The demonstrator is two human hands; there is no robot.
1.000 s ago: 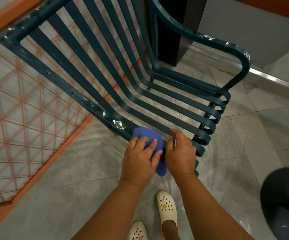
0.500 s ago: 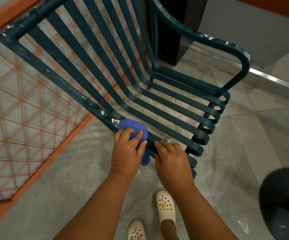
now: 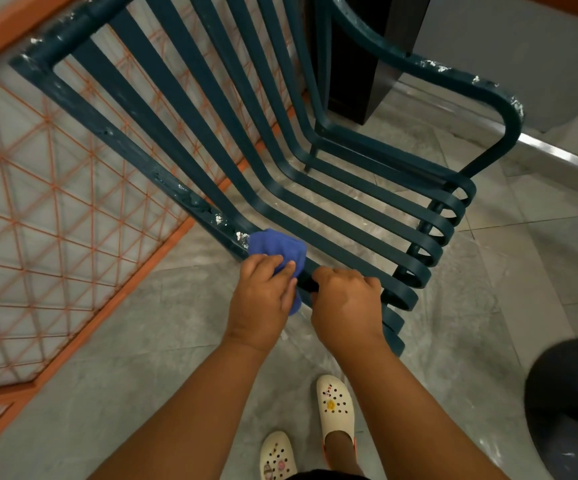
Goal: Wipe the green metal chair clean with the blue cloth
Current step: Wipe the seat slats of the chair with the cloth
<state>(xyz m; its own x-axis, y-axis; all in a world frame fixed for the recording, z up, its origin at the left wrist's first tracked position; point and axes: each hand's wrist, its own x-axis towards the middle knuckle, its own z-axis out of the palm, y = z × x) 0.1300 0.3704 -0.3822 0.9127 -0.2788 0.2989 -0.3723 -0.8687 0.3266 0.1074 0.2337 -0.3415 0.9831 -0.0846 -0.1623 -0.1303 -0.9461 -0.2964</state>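
Note:
The green metal chair (image 3: 332, 202) with slatted seat and back stands tilted in front of me, white specks on its near side rail and armrest. My left hand (image 3: 263, 299) presses the bunched blue cloth (image 3: 277, 249) onto the near side rail, just below a white speck. My right hand (image 3: 346, 306) grips the same rail right beside it, toward the chair's front.
An orange wire grid panel (image 3: 55, 237) leans at the left. A dark pillar (image 3: 360, 57) stands behind the chair. A dark round object (image 3: 571, 403) sits at the right edge. My feet in cream clogs (image 3: 336, 410) stand on the grey tiled floor.
My left hand slid the cloth up the rail toward the chair's back, then held near the white speck. My right hand moved from over the cloth to a grip on the rail.

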